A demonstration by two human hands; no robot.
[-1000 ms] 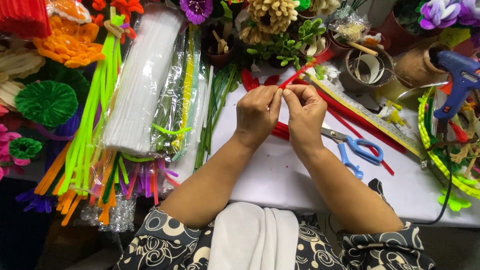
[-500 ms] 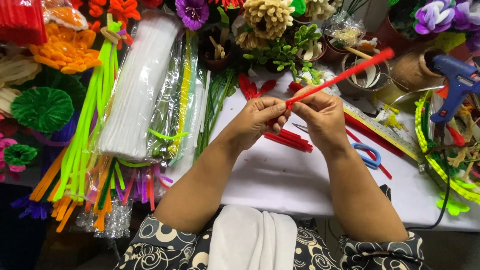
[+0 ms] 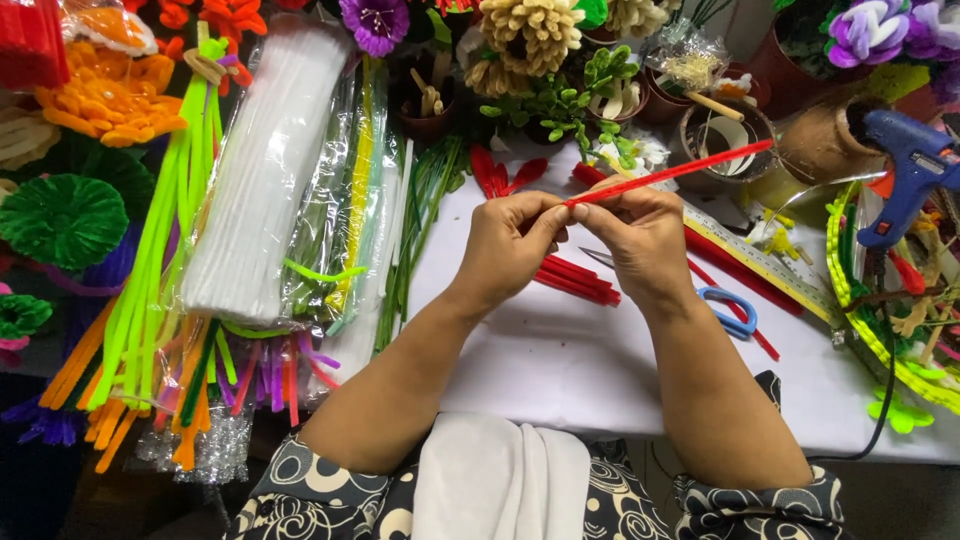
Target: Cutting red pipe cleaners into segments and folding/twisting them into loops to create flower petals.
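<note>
My left hand [image 3: 508, 240] and my right hand [image 3: 640, 232] meet over the white table [image 3: 560, 350], both pinching one end of a red pipe cleaner [image 3: 680, 170]. The stem slants up and to the right from my fingers, towards the pots at the back. Under my hands lies a small bundle of cut red pipe cleaners [image 3: 575, 280]. Blue-handled scissors [image 3: 728, 308] rest just right of my right wrist.
Bagged white pipe cleaners [image 3: 265, 180] and loose green, orange and purple ones [image 3: 140, 300] lie at the left. A yellow ruler [image 3: 760, 265], a blue glue gun [image 3: 905, 165] and its cable are at the right. Pots of pipe-cleaner flowers [image 3: 530, 40] line the back.
The red pipe cleaner has swung from pointing steeply up to a flatter slant toward the right. My hands have stayed together and shifted slightly along its end.
</note>
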